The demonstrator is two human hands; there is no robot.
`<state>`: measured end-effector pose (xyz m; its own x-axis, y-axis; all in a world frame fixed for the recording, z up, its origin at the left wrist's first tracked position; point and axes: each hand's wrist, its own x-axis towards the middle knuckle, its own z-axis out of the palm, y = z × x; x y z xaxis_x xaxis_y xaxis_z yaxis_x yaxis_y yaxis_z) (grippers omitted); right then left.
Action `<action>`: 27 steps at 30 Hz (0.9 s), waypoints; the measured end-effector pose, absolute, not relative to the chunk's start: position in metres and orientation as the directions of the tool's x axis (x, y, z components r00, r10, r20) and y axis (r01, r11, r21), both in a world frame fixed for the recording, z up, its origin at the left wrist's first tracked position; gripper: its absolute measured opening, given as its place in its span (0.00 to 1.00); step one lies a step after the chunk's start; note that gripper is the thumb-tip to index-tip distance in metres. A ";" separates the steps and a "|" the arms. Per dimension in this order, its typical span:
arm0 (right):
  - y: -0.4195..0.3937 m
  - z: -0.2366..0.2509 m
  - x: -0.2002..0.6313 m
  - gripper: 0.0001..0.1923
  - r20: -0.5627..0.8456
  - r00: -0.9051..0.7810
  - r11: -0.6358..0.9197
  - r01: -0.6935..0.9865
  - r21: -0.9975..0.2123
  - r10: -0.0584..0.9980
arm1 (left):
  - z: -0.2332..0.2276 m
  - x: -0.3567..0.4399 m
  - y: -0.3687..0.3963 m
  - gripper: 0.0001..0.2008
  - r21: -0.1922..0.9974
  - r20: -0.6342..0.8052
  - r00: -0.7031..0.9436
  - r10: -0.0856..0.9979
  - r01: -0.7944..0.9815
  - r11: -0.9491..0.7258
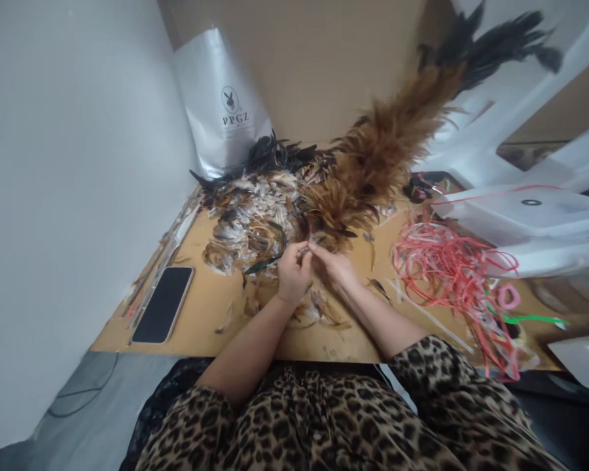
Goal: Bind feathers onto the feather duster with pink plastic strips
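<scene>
Left hand (292,268): closed, pinching small feathers at the fingertips, just below the duster's near end.
Right hand (334,263): closed too, fingertips meeting the left's at the same spot; exact hold hidden by the fingers.
Duster (373,157): long brown plume, dark at the far tip, lying across the surface and rising toward the upper right; near end touching both hands.
Loose feathers (255,216): heaped just left of the duster, more scattered under the wrists.
Green feather (262,264): lying just left of the left hand, apart from the heap.
Phone (163,304): flat near the surface's left edge, well apart from the hands.
Cords (446,268): red tangle to the right, near the right forearm.
Bag (220,104): upright against the wall behind the heap.
Risk, slip: likely loss of the pinched feathers if either hold loosens, since so little is gripped.
Risk, scatter: probable drift of the heap off the surface (211,314) from a sweep of the forearm.
Risk, snag: possible catching of cords on the right sleeve, dragging the tangle into the feathers.
</scene>
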<state>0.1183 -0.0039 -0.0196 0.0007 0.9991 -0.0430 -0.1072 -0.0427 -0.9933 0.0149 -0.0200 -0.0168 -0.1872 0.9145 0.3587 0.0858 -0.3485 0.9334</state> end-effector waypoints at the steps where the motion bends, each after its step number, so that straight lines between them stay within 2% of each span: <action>1: -0.003 -0.019 0.120 0.24 -0.076 0.038 -0.070 -0.156 -0.985 0.996 | -0.015 0.015 -0.020 0.10 0.938 0.346 -0.169 0.923 0.040 -0.344; 2: -0.002 -0.017 0.123 0.23 -0.104 0.068 -0.089 -0.194 -0.977 0.992 | -0.014 0.016 -0.019 0.10 0.945 0.319 -0.145 0.937 -0.027 -0.326; 4: 0.000 -0.012 0.131 0.22 -0.110 0.066 -0.098 -0.159 -0.982 0.992 | -0.009 0.017 -0.018 0.12 0.952 0.218 -0.079 0.973 -0.204 -0.230; 7: 0.001 -0.001 0.149 0.21 -0.086 -0.030 -0.085 0.041 -0.996 0.996 | -0.003 0.016 -0.016 0.15 0.888 0.029 0.060 0.998 -0.459 0.002; 10: 0.003 0.010 0.163 0.22 -0.097 -0.123 -0.068 0.223 -0.972 0.988 | 0.002 0.013 -0.016 0.17 0.802 -0.067 0.203 0.977 -0.572 0.174; 13: 0.004 0.016 0.168 0.21 -0.062 -0.204 -0.014 0.228 -0.973 0.977 | 0.004 0.011 -0.016 0.16 0.777 -0.111 0.274 0.955 -0.575 0.255; 19: 0.005 0.017 0.163 0.20 0.069 -0.300 0.122 0.162 -0.979 0.952 | 0.002 0.012 -0.017 0.16 0.788 -0.158 0.274 0.949 -0.544 0.288; 23: 0.006 0.018 0.159 0.19 0.068 -0.336 0.157 0.244 -0.957 0.939 | 0.001 0.012 -0.017 0.16 0.829 -0.142 0.214 0.966 -0.508 0.234; 27: 0.004 0.025 0.161 0.19 0.139 -0.382 0.240 0.231 -0.943 0.914 | 0.002 0.008 -0.015 0.16 0.873 -0.088 0.089 0.992 -0.473 0.119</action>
<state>0.1608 0.0041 0.0251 -0.3818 0.9137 0.1392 0.2306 0.2400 -0.9430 0.0082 -0.0150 0.0017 0.0885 0.9922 -0.0878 -0.4734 0.1194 0.8727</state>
